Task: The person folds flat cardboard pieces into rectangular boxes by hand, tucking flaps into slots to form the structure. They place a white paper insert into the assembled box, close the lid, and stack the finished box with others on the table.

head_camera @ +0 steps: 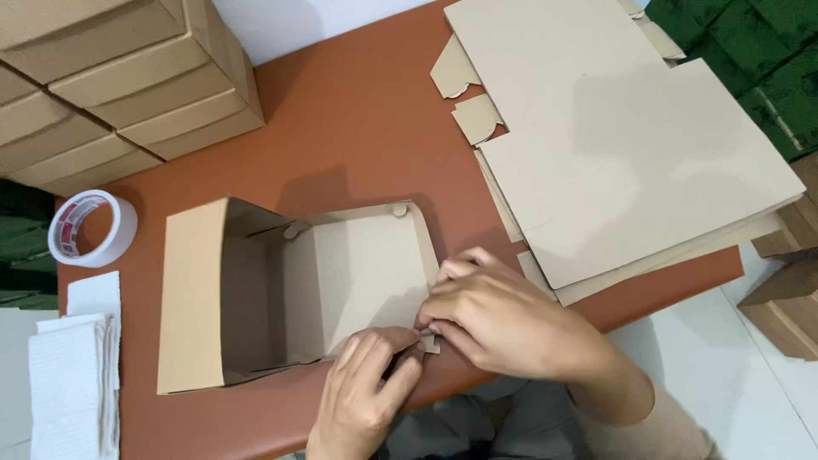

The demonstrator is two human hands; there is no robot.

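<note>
A half-folded brown cardboard box point(256, 298) lies open on the orange-brown table point(358, 128), its lid flap spread to the left. My left hand point(362, 396) and my right hand point(498, 319) meet at the box's near right corner. The fingers of both hands pinch a small cardboard tab point(430, 342) there. My right hand lies over the box's right wall and hides part of it.
A stack of flat cardboard blanks point(630, 145) covers the table's right side. Folded boxes point(119, 77) are piled at the top left. A roll of white tape point(92, 228) and folded white cloths point(72, 383) sit at the left. More boxes point(788, 298) stand on the floor right.
</note>
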